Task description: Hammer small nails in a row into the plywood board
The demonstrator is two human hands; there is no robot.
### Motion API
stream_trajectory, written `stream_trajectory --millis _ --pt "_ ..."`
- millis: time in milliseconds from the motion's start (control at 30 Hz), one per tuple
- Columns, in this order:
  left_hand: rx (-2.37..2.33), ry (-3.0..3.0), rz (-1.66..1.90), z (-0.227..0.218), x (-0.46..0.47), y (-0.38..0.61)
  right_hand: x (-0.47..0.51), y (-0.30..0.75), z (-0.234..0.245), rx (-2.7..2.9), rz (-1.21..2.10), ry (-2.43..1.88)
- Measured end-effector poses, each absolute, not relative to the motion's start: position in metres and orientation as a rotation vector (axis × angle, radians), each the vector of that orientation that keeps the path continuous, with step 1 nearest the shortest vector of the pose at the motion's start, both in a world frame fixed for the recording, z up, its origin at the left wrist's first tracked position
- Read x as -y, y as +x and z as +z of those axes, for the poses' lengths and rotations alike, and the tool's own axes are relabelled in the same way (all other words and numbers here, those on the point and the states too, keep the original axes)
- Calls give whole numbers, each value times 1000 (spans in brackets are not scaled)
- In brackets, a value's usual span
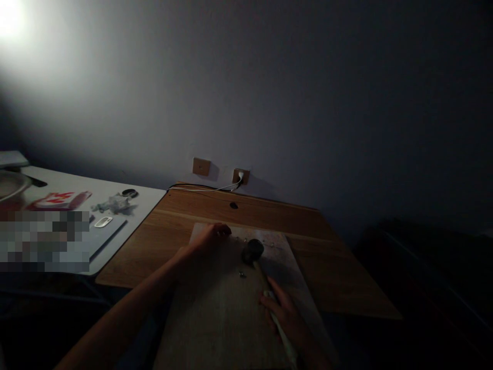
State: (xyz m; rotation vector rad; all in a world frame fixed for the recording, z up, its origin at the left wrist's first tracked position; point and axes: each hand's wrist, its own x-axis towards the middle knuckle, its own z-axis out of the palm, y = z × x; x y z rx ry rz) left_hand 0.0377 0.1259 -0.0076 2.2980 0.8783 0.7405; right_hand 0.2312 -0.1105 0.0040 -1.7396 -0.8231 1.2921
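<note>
In my right hand (283, 308) is a mallet, its pale handle (264, 280) wrapped by my fingers. Its dark, rounded head (253, 250) is low over the board (215, 308), or resting on it; the dim light hides which. My left hand (215, 232) is at the board's far left part, left of the mallet head, with its fingers curled. Whatever they may hold is hidden. A small shiny metal piece (242, 275) lies just below the mallet head. Several more tiny bits (271, 244) are scattered beyond it, too small to name.
The board overlaps a brown wooden table (339, 267) against the wall. A plug with cables (241, 177) sits in a wall socket. On the white table (142, 198) at left are a crumpled clear bag (117, 203), a dark roundish item (130, 193), a red-and-white packet (59, 199) and a bowl (13, 185).
</note>
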Motion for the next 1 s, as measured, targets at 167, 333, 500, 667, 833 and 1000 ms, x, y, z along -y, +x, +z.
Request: stream_trajectory --millis 167,333,500,667,833,1000 --pt "-899 2239 736 -13 -128 44 111 232 5 787 1302 -1742" --pt "-875 2240 774 -19 -129 43 110 233 2 833 1316 -1702" --pt "-873 2272 769 -21 -129 42 112 233 2 818 1295 -1715" --pt "-883 2299 758 -17 -125 40 111 232 5 836 1292 -1720" --pt "-853 2348 725 -16 -124 42 109 235 -2 844 1303 -1682" --pt "-833 2372 749 -16 -123 43 111 238 -6 866 1315 -1646"
